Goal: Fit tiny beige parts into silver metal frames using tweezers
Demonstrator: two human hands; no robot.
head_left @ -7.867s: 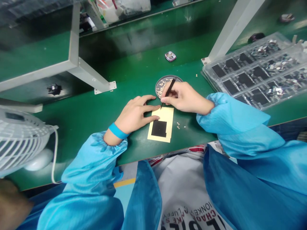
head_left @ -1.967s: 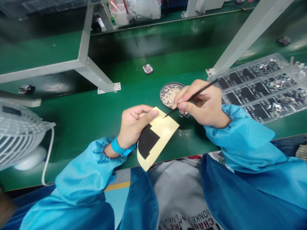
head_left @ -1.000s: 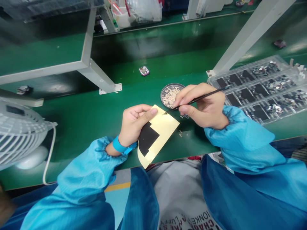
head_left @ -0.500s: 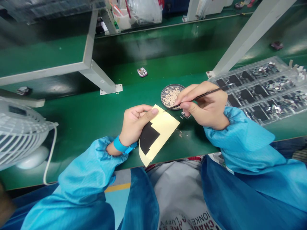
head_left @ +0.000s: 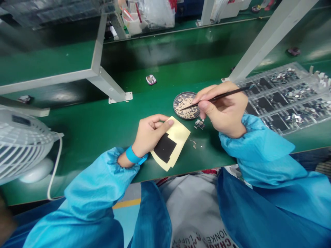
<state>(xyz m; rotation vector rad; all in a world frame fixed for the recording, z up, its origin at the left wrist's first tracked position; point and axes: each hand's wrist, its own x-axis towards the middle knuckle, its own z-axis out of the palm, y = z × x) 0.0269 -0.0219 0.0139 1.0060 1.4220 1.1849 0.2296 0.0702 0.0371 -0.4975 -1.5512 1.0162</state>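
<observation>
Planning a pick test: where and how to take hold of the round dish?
Left rim of the round dish, likely, from the far left, grip pinching its wall. The raised rim is exposed there; the right hand overlaps the right edge, the thin black tool crosses the middle, and the left hand is near-left. Keep level: loose pale bits inside.

Before me, a glossy green workbench [head_left: 88, 131] is reflecting pale light. White posts [head_left: 266, 41] are standing on it; below, a yellow stripe [head_left: 127, 203] is crossing blue floor [head_left: 127, 217].
</observation>
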